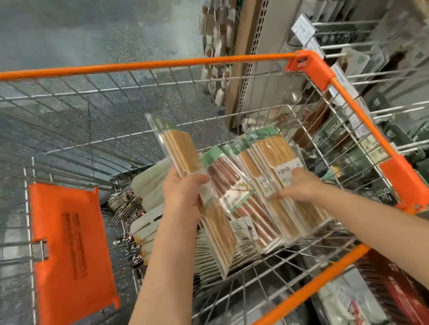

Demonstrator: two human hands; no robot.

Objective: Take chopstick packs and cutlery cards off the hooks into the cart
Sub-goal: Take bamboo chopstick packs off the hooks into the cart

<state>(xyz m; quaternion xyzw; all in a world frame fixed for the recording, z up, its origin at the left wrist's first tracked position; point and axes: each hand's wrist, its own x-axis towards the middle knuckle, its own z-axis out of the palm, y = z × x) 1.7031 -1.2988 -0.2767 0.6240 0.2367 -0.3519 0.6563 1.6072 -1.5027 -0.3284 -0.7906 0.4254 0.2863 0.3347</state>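
1. My left hand [184,193] grips a pale chopstick pack [181,150] — held upright inside the wire cart [314,71].
2. My right hand [301,186] lies flat, fingers straight, pressing a fanned stack of chopstick packs [273,181] by the cart's right wall.
3. Cutlery cards [125,205] lie on the cart floor, near the orange seat flap [70,251].
4. Display hooks [391,73] — outside the cart's right edge.

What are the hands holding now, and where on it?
Left hand grips light chopstick packs mid-length; right hand rests flat on the packs in the cart.
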